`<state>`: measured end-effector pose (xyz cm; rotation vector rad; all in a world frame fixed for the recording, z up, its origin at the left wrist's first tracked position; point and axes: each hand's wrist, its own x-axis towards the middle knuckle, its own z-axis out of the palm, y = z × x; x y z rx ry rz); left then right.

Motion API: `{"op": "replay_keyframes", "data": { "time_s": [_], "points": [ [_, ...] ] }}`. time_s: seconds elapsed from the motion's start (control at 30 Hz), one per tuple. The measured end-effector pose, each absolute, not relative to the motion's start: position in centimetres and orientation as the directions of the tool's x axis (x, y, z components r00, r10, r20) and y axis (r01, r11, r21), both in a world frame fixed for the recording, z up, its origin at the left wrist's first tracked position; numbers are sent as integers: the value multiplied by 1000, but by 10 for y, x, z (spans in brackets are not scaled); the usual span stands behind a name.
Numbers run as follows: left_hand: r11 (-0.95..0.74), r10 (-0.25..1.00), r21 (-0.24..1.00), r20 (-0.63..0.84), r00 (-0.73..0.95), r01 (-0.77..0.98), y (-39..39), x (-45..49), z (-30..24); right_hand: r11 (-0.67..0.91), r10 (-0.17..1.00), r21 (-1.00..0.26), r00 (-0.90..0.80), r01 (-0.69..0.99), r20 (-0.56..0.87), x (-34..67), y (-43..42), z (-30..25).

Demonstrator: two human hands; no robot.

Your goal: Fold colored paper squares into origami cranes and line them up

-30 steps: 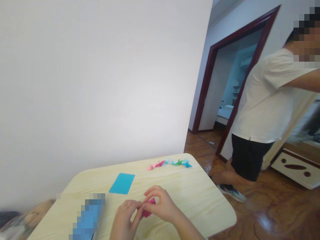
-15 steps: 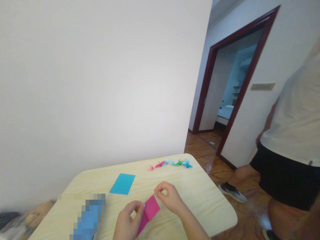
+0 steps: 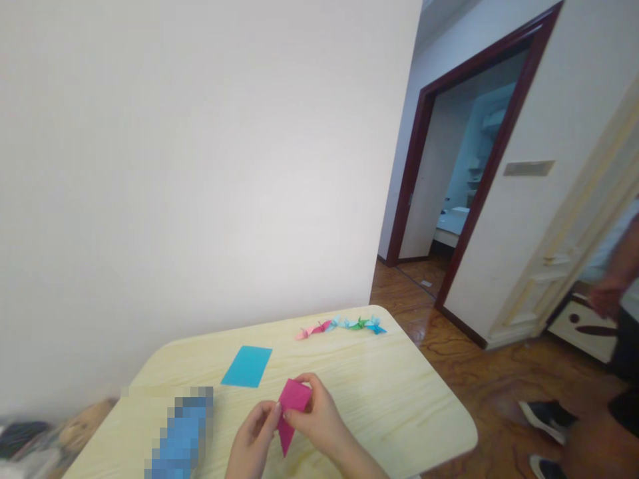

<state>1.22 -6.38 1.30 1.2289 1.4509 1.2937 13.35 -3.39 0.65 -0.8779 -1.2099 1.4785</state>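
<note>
A folded magenta paper [image 3: 291, 407] is held just above the light wooden table [image 3: 399, 399] near its front edge. My left hand [image 3: 252, 442] pinches its left side with thumb and fingers closed. My right hand [image 3: 319, 419] grips its right side, fingers curled round the upper corner. A flat blue paper [image 3: 247, 366] lies on the table behind my hands. Farther back, a row of small folded paper cranes [image 3: 342, 325] in pink, blue and green sits near the table's far edge.
A blurred blue object [image 3: 182, 436] lies at the table's front left. A white wall stands behind the table. An open doorway [image 3: 449, 199] is at the right. Another person's arm and legs [image 3: 599, 372] show at the far right over the wooden floor.
My hands opened the magenta paper out, then brought it back together and raised it. The other person walked from mid-right to the frame's right edge.
</note>
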Motion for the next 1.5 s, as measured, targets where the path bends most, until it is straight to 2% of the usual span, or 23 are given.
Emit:
{"op": "replay_keyframes", "data": {
  "time_s": [0.17,0.33,0.53,0.63,0.7,0.77,0.87,0.9,0.97,1.07,1.2,1.33,1.5],
  "points": [
    [-13,995,978,33,-98,206,-65,3,9,7,956,-982,-287,-188,62,136,-30,-4],
    [-7,980,982,44,-194,189,-69,5,9,-31,964,-998,-265,-47,-17,146,-25,-8],
    [-31,975,982,70,-209,186,-68,7,1,-82,960,-995,-273,-64,-62,157,-22,-4],
    [-120,960,971,167,-226,207,-67,-2,-4,-164,946,-982,-299,-99,-127,164,-21,-2],
    [-238,920,901,329,-215,363,-67,-9,-4,-229,930,-965,-322,-130,-178,169,-22,0],
    [-346,873,761,475,-108,548,-66,-14,-3,-281,911,-947,-354,-158,-212,172,-23,2],
    [-424,829,592,559,30,685,-63,-15,1,-308,887,-936,-409,-174,-216,173,-24,1],
    [-424,825,582,564,31,694,-62,-14,1,-292,888,-941,-415,-171,-200,172,-24,0],
    [-371,844,641,535,-45,672,-60,-13,2,-189,923,-971,-363,-147,-124,171,-23,-1],
    [-220,910,786,378,-169,578,-60,-10,2,75,976,-997,-202,-20,78,171,-23,0],
    [-129,959,890,224,-173,437,-63,-4,5,296,951,-943,-135,154,277,171,-29,11],
    [-114,973,940,171,-157,321,-65,0,10,361,931,-904,-140,227,337,165,-32,19],
    [-93,979,958,137,-148,272,-65,1,8,356,934,-908,-129,222,334,159,-31,20]
  ]
}}
